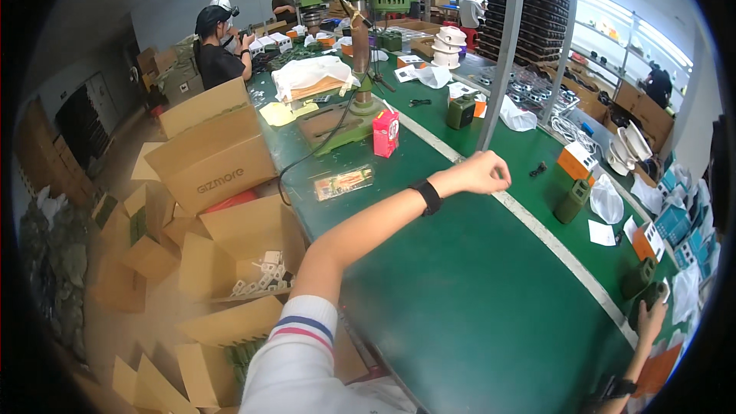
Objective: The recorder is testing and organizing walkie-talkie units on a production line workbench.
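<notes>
My left arm stretches across the green worktable [452, 291], and my left hand [483, 174] hovers over the white line near a grey metal post. Its fingers are curled in, with nothing visible between them. Far to the right, my right hand [652, 322] is wrapped round a dark green rounded device [649, 299]; a bit of white shows beside it. Just behind stands a similar green device [638, 277]. Another green device [573, 201] stands farther up the table, near an orange-and-white box [576, 162] and a small black cable [539, 170].
A green drill press [360, 100] stands at the back left, with a pink carton [386, 134] beside its base. Open cardboard boxes [215, 169] crowd the left side. The grey post [504, 54] rises from the table. Blue boxes [675, 218] line the right edge. Other people work farther back.
</notes>
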Demonstrator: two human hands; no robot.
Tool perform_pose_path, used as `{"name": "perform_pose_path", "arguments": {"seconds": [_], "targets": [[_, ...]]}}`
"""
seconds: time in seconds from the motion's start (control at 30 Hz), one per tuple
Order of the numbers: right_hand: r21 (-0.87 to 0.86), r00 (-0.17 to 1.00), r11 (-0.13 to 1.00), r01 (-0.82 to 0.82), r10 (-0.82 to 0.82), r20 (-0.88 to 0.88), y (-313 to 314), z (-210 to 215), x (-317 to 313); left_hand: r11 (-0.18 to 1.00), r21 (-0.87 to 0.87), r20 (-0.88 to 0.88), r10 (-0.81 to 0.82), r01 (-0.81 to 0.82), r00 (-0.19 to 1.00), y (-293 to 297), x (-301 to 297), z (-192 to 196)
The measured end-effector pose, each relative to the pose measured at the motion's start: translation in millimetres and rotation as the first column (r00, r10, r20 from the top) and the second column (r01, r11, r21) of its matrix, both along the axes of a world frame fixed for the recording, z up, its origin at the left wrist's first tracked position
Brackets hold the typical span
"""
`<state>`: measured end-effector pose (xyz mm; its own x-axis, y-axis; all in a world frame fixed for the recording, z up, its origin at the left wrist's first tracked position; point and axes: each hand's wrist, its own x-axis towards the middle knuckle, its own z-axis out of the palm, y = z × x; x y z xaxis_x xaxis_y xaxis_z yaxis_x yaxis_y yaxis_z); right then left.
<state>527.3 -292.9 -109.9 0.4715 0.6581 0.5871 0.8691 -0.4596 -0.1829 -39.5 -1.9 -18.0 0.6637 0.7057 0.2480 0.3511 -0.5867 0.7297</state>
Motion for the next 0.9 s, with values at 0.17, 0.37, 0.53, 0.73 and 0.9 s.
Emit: {"name": "perform_pose_path", "arguments": {"seconds": [0.17,0.37,0.53,0.73,0.9], "targets": [[0.04,0.924,0.935,-0.353,0.355,-0.144,-25.6,48.4,-150.0,0.981,-0.131,0.091,0.158,-0.146,0.983,32.6,-28.1,-15.4],[-0.001,0.833,0.846,-0.534,0.525,-0.177,-31.5,39.8,-237.3,0.889,-0.149,0.061,0.446,-0.434,0.893,89.3,-48.6,-35.2],[-0.028,0.795,0.819,-0.573,0.547,-0.261,-27.3,34.5,-276.2,0.775,0.15,-0.002,0.621,-0.613,0.784,164.6,-37.5,-59.0],[0.017,0.805,0.878,-0.478,0.445,-0.392,-29.6,25.6,-293.4,0.78,0.268,0.111,0.558,-0.565,0.823,230.8,10.8,-85.3],[-0.099,0.858,0.873,-0.478,0.441,-0.264,-25.4,39.4,-309.3,0.786,0.291,0.165,0.52,-0.545,0.838,249.4,33.2,-123.3]]}}
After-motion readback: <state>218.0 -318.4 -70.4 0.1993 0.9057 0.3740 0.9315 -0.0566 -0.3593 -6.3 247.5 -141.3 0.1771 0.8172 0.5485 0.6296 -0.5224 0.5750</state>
